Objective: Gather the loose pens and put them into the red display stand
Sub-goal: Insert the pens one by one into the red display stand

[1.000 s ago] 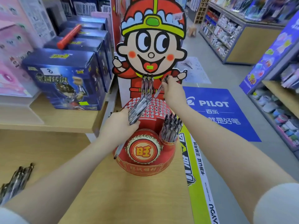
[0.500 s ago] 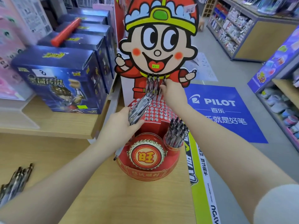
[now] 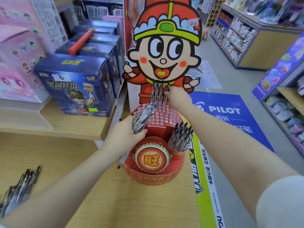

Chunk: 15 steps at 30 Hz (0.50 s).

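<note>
**Two hands, one bundle of pens, a stand half filled**

Several pens [image 3: 158, 92] already stand upright in the back row of holes in the red display stand [image 3: 154, 168], just in front of the cartoon backboard [image 3: 164, 51]. The right hand [image 3: 176, 97] pinches the rightmost of them near its upper end, fingertips closed on the barrel, apparently seating it. The left hand [image 3: 124, 135] grips a bundle of pens [image 3: 143, 117] round its middle, fingers curled tight, the bundle tilted over the perforated top. A side cup of pens [image 3: 181, 137] on the stand's right is already full. More loose pens [image 3: 18, 190] lie at the near left of the wooden counter [image 3: 115, 203], well apart from the stand.

These look like light, stiff plastic barrels, smooth and probably slippery in a bunch; a loose hold could let one slide out. Each is best taken singly near the clip end, so the tip is free to find a hole. The holes sit close together, so a pen pushed in at a tilt may knock its neighbours.
</note>
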Available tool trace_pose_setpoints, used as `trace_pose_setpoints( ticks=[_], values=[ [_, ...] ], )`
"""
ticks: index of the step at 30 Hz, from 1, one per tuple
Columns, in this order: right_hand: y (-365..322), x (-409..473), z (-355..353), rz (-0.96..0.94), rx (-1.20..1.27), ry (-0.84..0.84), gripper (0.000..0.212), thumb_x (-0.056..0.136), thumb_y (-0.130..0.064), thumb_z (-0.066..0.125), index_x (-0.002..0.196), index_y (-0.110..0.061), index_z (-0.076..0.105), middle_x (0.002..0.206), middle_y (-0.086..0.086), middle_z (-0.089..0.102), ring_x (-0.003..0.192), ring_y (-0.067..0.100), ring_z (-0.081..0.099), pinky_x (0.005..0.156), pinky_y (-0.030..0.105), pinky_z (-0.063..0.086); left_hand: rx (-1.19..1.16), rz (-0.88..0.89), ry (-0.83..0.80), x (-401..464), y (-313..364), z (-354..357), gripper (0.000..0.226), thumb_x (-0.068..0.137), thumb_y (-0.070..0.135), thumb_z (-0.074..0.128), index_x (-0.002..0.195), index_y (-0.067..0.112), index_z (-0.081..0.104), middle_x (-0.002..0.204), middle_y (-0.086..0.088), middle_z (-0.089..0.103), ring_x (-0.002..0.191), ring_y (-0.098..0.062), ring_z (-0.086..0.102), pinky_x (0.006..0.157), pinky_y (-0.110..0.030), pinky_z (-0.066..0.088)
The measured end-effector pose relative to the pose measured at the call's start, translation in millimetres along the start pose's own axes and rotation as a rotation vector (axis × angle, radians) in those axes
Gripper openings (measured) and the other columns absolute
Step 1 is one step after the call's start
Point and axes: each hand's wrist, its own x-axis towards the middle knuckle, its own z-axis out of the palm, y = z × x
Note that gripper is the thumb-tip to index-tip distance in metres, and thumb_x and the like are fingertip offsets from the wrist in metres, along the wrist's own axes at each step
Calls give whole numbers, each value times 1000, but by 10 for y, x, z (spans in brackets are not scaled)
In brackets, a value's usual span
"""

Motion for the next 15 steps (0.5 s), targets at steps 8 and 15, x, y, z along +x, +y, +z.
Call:
trace_pose_setpoints(
  ticks=[8, 15],
  values=[
    [-19, -576, -201, -64, 514, -34, 27, 96, -20, 46, 75, -7, 58, 71, 5, 63, 57, 15, 55, 58, 30, 45, 42, 37, -17, -85, -26, -21, 24, 87, 36, 62, 96, 21, 44, 75, 13, 52, 60, 1, 46, 45, -11, 32],
    [-134, -1425, -330, -57, 904, -286, 14, 93, -16, 55, 106, -22, 56, 73, -5, 61, 50, -3, 52, 48, 15, 37, 80, 92, -34, -228, -79, 67, 24, 86, 34, 63, 88, 21, 43, 64, 13, 50, 54, 0, 49, 41, -14, 29]
  ],
)
